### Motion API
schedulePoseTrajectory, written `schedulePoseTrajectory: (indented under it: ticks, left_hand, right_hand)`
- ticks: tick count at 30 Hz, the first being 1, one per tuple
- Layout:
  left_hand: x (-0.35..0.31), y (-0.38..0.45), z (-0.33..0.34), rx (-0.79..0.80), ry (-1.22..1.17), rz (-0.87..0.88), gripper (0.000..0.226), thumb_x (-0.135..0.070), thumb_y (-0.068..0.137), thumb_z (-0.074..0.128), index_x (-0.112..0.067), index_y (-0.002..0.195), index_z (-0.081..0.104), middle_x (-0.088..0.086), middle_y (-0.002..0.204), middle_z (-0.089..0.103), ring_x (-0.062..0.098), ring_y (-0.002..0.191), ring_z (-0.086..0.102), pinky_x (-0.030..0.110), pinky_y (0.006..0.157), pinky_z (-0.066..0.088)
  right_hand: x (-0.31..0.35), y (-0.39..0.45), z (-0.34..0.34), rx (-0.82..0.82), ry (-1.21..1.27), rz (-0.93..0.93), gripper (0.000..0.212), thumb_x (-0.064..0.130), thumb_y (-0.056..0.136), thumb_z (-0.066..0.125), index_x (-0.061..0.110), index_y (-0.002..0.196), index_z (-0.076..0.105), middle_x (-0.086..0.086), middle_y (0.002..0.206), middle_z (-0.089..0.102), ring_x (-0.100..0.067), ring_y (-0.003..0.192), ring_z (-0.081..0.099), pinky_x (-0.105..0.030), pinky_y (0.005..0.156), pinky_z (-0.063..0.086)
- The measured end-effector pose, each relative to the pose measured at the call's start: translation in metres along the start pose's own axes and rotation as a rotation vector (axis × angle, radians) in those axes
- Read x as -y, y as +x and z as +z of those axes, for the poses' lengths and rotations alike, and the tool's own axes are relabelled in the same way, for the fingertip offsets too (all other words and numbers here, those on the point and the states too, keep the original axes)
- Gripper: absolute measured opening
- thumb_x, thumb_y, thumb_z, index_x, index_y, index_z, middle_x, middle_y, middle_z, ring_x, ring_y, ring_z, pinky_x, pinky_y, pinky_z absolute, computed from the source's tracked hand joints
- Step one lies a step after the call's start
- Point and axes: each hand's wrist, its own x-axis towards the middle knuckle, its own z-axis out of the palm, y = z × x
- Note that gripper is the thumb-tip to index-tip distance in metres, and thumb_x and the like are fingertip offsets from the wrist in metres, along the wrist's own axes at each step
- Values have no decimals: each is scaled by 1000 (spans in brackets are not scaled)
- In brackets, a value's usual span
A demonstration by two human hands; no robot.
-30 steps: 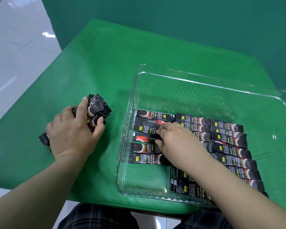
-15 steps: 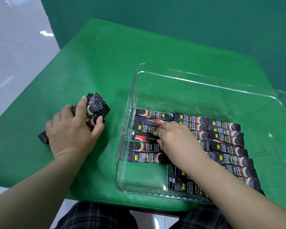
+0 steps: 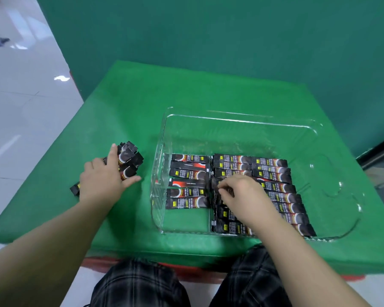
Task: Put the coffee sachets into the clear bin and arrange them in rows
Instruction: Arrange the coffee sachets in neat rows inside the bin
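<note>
On the desk [image 3: 186, 103], the left hand [image 3: 102, 181] grips a loose stack [image 3: 129, 160] of sachets, which could fan out and spill if the hold slackens. Inside the bin [image 3: 242, 117], the right hand [image 3: 242, 191] has its fingers [image 3: 223, 190] curled onto a sachet at the middle row [image 3: 232, 166]; a careless nudge could skew the left row [image 3: 190, 181].

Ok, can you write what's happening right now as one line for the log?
left hand: holds sachet bundle on table | right hand: fingers on middle-row sachets inside clear bin | three rows started, far part bare
</note>
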Motion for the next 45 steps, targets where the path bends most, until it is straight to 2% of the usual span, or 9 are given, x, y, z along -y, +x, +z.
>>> schedulePoseTrajectory:
  ticks: [5, 11, 14, 18, 23, 31, 38, 41, 45]
  left_hand:
    - [11, -4, -2, 80, 37, 83, 104, -75, 76, 40, -18, 153, 0, 19, 111, 54, 30, 100, 48, 40, 87, 46]
    - [8, 0, -14, 119, -89, 41, 80, -37, 88, 64, -16, 149, 17, 15, 103, 56, 32, 96, 50, 43, 83, 48]
    - [3, 8, -27, 171, -162, -43, 61, -25, 79, 66, -16, 130, 36, 6, 83, 58, 27, 77, 57, 34, 65, 50]
    - [3, 11, -36, 206, -273, -153, 39, -26, 75, 68, -18, 106, 45, 2, 77, 60, 22, 69, 60, 32, 66, 52]
    - [10, 10, -36, 148, -422, -211, 36, -29, 74, 73, -22, 99, 47, 2, 75, 64, 21, 64, 63, 31, 61, 53]
    - [3, 4, -51, 97, -620, -192, 36, -10, 74, 72, -20, 100, 49, 1, 79, 63, 21, 70, 62, 34, 65, 53]
    - [2, -2, -72, 30, -834, -187, 30, -8, 75, 73, -21, 88, 50, 6, 79, 64, 27, 74, 61, 35, 68, 49]
    - [-2, -5, -92, -4, -911, -162, 25, -7, 75, 72, -15, 88, 52, 10, 77, 63, 28, 72, 58, 35, 68, 46]
    - [-14, -9, -127, -87, -1000, -99, 22, -1, 76, 70, -11, 87, 54, 10, 77, 63, 24, 69, 54, 29, 63, 42]
  right_hand:
    - [3, -11, -19, -15, 35, -5, 22, 22, 94, 52, 17, 109, 67, 3, 109, 65, -14, 100, 57, -35, 92, 47]
    - [18, -19, -28, 27, 57, -77, 24, 24, 95, 49, 20, 112, 66, 5, 112, 62, -11, 102, 55, -31, 93, 46]
    - [23, -23, -32, 43, 43, -108, 24, 24, 95, 49, 21, 113, 65, 6, 113, 61, -10, 101, 56, -26, 92, 46]
    - [25, -28, -36, 60, 37, -127, 24, 25, 95, 48, 21, 111, 65, 6, 111, 61, -10, 99, 56, -26, 90, 46]
    - [18, -26, -42, 70, 101, -116, 24, 26, 96, 48, 23, 113, 64, 9, 113, 60, -6, 95, 54, -18, 86, 43]
    - [14, -11, -42, 99, 242, -68, 20, 26, 95, 51, 24, 108, 66, 13, 107, 64, 1, 83, 56, -8, 66, 39]
    - [14, -4, -48, 101, 282, -52, 14, 27, 94, 52, 31, 98, 65, 20, 92, 60, -10, 84, 64, -13, 63, 46]
    - [23, 0, -53, 101, 308, -74, 13, 28, 94, 52, 32, 97, 65, 17, 101, 64, -8, 86, 63, -18, 71, 48]
    - [49, 8, -63, 89, 318, -166, 20, 28, 95, 51, 27, 110, 65, 15, 113, 62, 1, 81, 56, -9, 69, 41]
